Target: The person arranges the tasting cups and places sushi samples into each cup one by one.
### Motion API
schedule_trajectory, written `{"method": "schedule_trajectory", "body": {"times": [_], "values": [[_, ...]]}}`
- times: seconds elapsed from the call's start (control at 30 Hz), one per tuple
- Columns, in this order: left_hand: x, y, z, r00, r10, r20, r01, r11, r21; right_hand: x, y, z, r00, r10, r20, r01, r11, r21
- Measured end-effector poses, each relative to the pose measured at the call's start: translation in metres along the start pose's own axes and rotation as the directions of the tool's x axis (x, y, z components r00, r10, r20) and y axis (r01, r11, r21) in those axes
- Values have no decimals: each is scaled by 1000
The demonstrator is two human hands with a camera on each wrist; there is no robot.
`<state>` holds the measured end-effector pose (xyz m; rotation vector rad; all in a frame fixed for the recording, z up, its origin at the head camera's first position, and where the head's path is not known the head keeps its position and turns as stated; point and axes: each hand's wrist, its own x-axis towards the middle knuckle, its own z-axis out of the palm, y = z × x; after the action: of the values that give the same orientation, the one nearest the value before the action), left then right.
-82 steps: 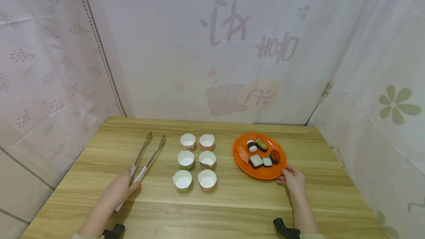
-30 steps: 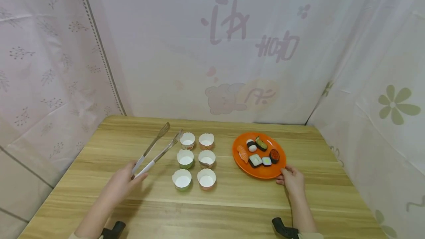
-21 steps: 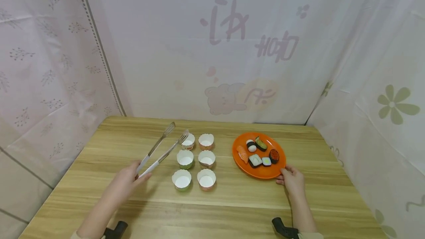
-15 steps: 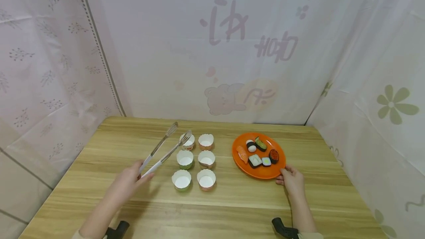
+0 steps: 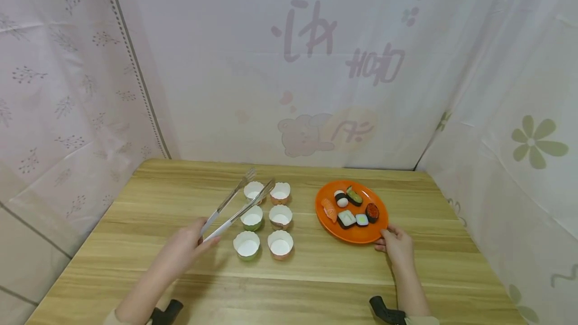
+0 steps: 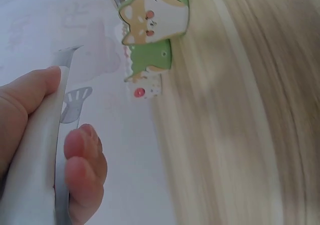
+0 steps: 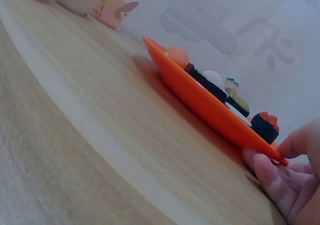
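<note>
My left hand (image 5: pixel 182 247) grips a pair of tongs (image 5: pixel 235 218) by the white handles, thumb on one side and fingers on the other in the left wrist view. The metal arms are spread apart, their tips above the back left paper cups. At the right, my right hand (image 5: pixel 398 246) pinches the near right rim of an orange plate (image 5: pixel 325 227), thumb on top and fingers beneath. Several sushi pieces lie on the plate, among them salmon sushi (image 5: pixel 329 209), a roe-topped piece (image 5: pixel 372 212), a square white-topped piece (image 5: pixel 346 218) and a small roll (image 5: pixel 362 219).
White-lined paper cups stand in two columns mid-table, including a near left cup (image 5: pixel 247 245) and a near right cup (image 5: pixel 280 244). The wooden table (image 5: pixel 316 285) ends at a printed curtain (image 5: pixel 226 89) behind it and on both sides.
My left hand has moved right and forward with the tongs, lifting them off the table and bringing their tips over the cups. My right hand stays at the plate's rim.
</note>
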<state>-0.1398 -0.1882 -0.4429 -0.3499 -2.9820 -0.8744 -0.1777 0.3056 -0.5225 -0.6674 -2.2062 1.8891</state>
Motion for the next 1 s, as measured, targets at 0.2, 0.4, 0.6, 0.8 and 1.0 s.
{"method": "schedule_trajectory", "body": {"times": [0.2, 0.4, 0.6, 0.8, 1.0], "values": [[3, 9, 0, 1000, 12, 17, -11, 1000, -9, -1, 0, 0, 1000, 2, -2, -2, 1000, 2], [7, 20, 2, 1000, 22, 21, -22, 1000, 6, -2, -1, 1, 1000, 7, -4, -7, 1000, 5], [10, 30, 5, 998, 46, 36, -46, 999, 1, -2, -1, 1, 1000, 10, -8, -10, 1000, -4], [15, 40, 9, 996, 78, 46, -77, 997, -11, 0, -1, 0, 1000, 3, -8, -3, 1000, -7], [20, 53, 12, 991, 128, 38, -127, 992, -16, 0, 0, 0, 1000, -2, -4, 2, 1000, 11]]}}
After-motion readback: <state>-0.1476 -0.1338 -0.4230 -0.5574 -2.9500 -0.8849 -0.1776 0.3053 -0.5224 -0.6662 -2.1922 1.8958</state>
